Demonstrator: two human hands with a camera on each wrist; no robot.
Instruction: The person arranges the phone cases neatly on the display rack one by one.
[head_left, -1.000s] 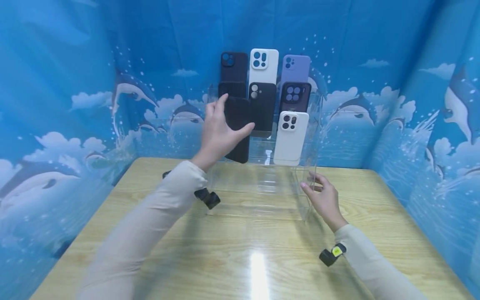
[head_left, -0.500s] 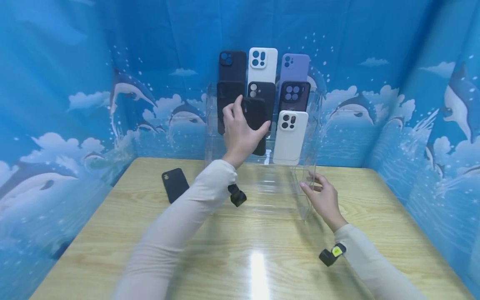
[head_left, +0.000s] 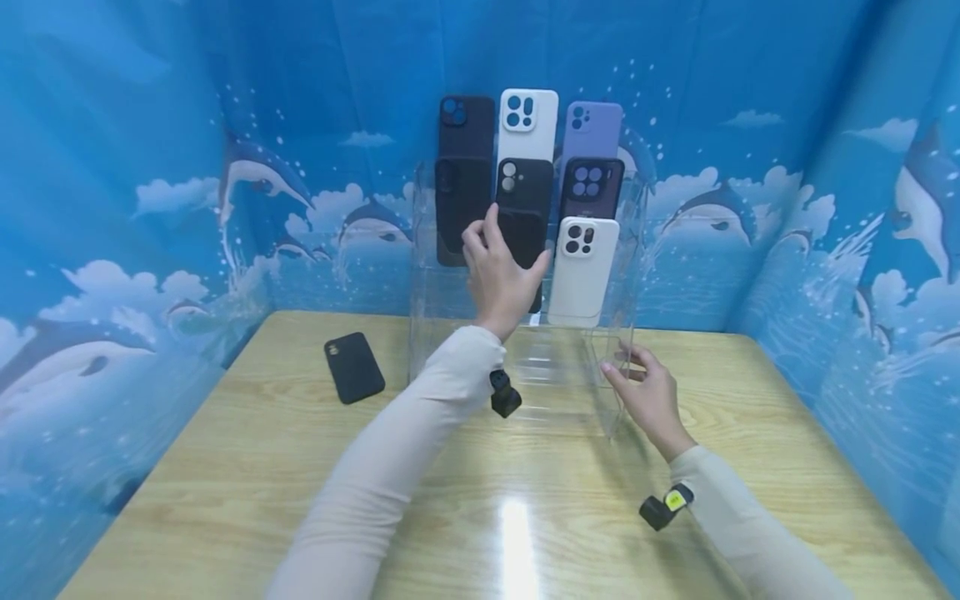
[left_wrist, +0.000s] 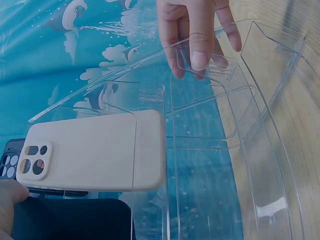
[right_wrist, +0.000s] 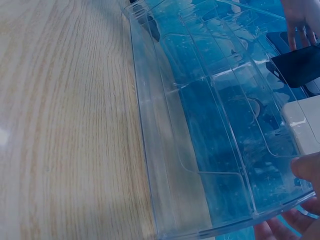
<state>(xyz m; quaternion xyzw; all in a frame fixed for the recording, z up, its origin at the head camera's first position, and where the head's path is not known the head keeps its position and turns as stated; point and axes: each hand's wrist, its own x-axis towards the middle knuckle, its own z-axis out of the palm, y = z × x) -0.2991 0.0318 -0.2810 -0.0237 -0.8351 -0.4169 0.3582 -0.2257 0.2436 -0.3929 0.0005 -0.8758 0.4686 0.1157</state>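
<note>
My left hand (head_left: 501, 287) pinches a black phone case (head_left: 521, 233) between thumb and fingers, at the middle column of a clear tiered display stand (head_left: 536, 375). Part of this case is covered by the hand in the head view. Its dark lower end (left_wrist: 75, 220) lies beside a white phone case (left_wrist: 95, 150) in the left wrist view. My right hand (head_left: 654, 404) grips the stand's right side panel, thumb on one face and fingers on the other. Directly behind the held case stands another black case (head_left: 525, 179) with a camera cutout.
Higher tiers bear a dark case (head_left: 467, 133), a white case (head_left: 528, 137), a purple case (head_left: 594, 133), a black case (head_left: 461, 208) and a dark-framed case (head_left: 592, 187). One black case (head_left: 354, 368) lies on the wooden table (head_left: 262, 467), left of the stand. Blue dolphin-print curtains surround it.
My left hand has carried the black case rightward from the left column to the middle column and slightly down. The case on the table has come into full view. My right hand stays on the stand.
</note>
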